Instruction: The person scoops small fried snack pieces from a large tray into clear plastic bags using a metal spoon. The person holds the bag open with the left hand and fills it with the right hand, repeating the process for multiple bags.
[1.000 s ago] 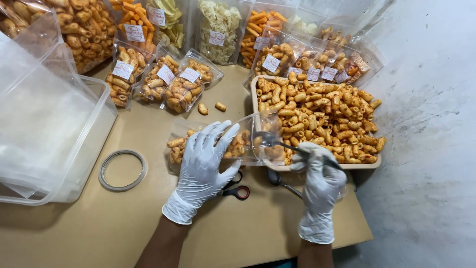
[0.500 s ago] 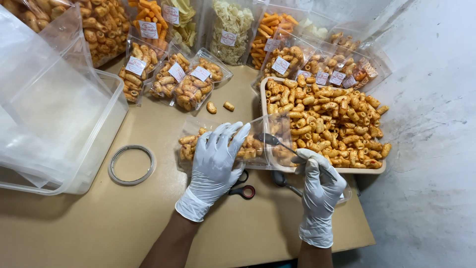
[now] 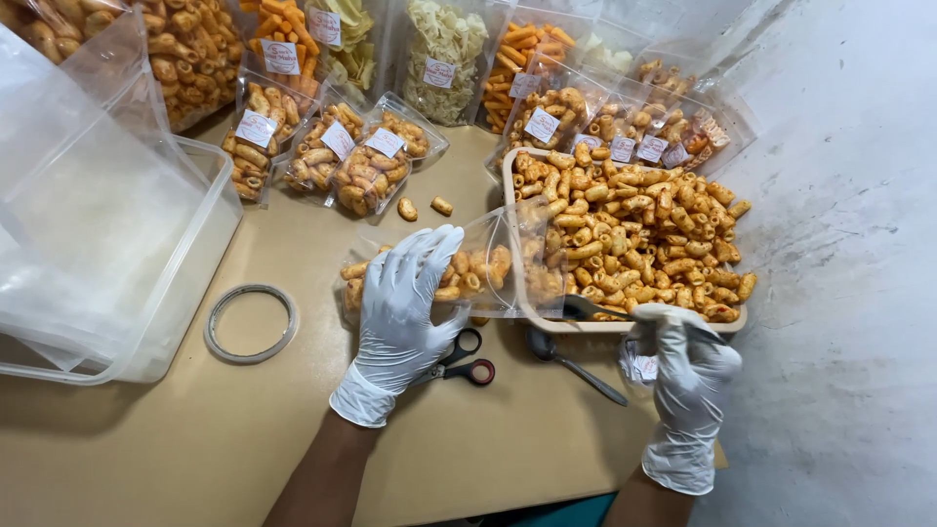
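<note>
Gripping the handle of a metal scoop [image 3: 597, 308], the right hand [image 3: 686, 376] in its white glove is curling its fingers [image 3: 673, 317] tightly around it at the near edge of the snack tray [image 3: 517, 293], with the scoop's blade lying at the tray's near rim among the orange curled snacks [image 3: 634, 234]. Pressing down flat, the left hand [image 3: 402, 307] is spreading its gloved fingers [image 3: 434, 254] wide across a clear plastic bag [image 3: 488, 268] partly filled with the same snacks; the bag's open mouth is resting against the tray's left side. Lying just beside the left palm, a pair of red-handled scissors [image 3: 468, 366] is sitting on the brown table [image 3: 195, 449], near a metal spoon [image 3: 571, 361]. Farther left, a tape ring [image 3: 251, 323] is lying beside a big clear plastic tub [image 3: 146, 283]. Beyond, two loose snack pieces [image 3: 425, 207] and labelled packed bags [image 3: 361, 161] are lining the back.
</note>
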